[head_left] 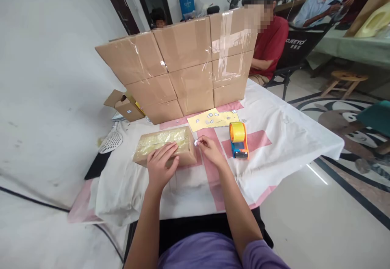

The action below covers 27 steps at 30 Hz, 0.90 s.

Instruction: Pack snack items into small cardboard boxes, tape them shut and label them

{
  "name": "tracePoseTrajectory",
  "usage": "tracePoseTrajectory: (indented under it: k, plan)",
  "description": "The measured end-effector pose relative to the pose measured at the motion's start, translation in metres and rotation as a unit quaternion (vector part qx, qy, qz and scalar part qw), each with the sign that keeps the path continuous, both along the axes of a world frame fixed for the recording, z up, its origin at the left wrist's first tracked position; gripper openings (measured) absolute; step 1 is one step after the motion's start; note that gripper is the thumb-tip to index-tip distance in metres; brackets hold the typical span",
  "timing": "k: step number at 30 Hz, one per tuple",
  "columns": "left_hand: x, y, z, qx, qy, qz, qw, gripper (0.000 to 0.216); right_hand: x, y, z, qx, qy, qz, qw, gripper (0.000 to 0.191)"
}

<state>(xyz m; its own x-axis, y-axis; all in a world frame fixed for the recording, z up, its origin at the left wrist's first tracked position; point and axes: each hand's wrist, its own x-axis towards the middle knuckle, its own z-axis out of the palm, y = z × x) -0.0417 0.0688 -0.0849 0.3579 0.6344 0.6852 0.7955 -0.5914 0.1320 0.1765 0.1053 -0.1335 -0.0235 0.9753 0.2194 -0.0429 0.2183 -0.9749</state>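
Note:
A cardboard box (185,155) with yellowish tape along its top lies in front of me on the cloth-covered table. My left hand (163,163) rests flat on the top and near edge of this box, fingers stretched out. Beside the box's right end, my right hand (209,149) pinches a small white sticker (196,142) between thumb and finger. Past that hand lie yellow paper sheets (198,122) with several small white pieces on them. An orange and blue tape dispenser (239,141) holding a roll of yellow tape stands to the right.
Stacked, taped cardboard boxes (191,74) form a wall across the table's back. At the left are a small opened box (129,108) and a white perforated object (111,141). A person in a red shirt (272,43) sits behind the stack. The tablecloth (292,139) hangs over the right edge.

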Motion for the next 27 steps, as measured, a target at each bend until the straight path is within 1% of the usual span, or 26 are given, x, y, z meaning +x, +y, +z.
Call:
tracePoseTrajectory:
  k: [3, 5, 7, 9, 11, 12, 14, 17, 21, 23, 25, 27]
  plan:
    - [0.001, 0.001, -0.001, 0.012, 0.004, 0.008, 1.0, 0.031, -0.003, 0.0, -0.001, -0.003, 0.007, 0.037, 0.999, 0.021]
    - [0.002, 0.0, 0.0, 0.017, 0.008, 0.011, 1.0, 0.03, -0.005, -0.001, -0.001, -0.003, 0.002, 0.031, 1.0, 0.019]
    - [0.004, 0.0, 0.001, 0.017, 0.014, 0.011, 1.0, 0.03, -0.006, -0.001, -0.002, -0.015, -0.002, 0.01, 1.0, 0.017]
    - [0.005, 0.0, 0.001, 0.017, 0.013, 0.011, 1.0, 0.03, -0.006, -0.002, -0.003, -0.032, -0.01, -0.035, 0.999, 0.017]
    - [0.005, 0.0, 0.001, 0.018, 0.009, 0.018, 1.0, 0.029, -0.008, -0.005, -0.006, -0.034, -0.024, -0.083, 0.996, 0.017]
    - [0.006, 0.0, 0.0, 0.018, 0.007, 0.021, 1.0, 0.029, -0.01, -0.008, -0.008, -0.031, -0.024, -0.095, 0.995, 0.015]
    - [0.006, 0.0, -0.001, 0.015, 0.004, 0.027, 1.0, 0.028, -0.015, -0.016, -0.01, -0.028, -0.005, -0.093, 0.995, 0.013]
    - [0.004, 0.0, -0.002, 0.012, 0.003, 0.024, 1.0, 0.029, -0.026, -0.028, -0.01, -0.025, 0.027, -0.095, 0.995, 0.024]
    - [0.002, -0.001, -0.003, 0.009, 0.01, 0.019, 1.0, 0.03, -0.035, -0.037, -0.007, -0.006, 0.007, -0.129, 0.992, 0.036]
    - [0.002, 0.0, -0.003, 0.01, 0.012, 0.019, 1.0, 0.03, -0.035, -0.037, -0.006, -0.01, 0.007, -0.112, 0.994, 0.041]
    - [0.002, 0.001, -0.003, 0.014, 0.013, 0.017, 1.0, 0.031, -0.034, -0.038, -0.006, -0.016, 0.014, -0.08, 0.997, 0.043]
    - [0.004, 0.001, -0.003, 0.024, 0.012, 0.016, 1.0, 0.032, -0.035, -0.041, -0.007, -0.017, 0.029, -0.074, 0.997, 0.042]
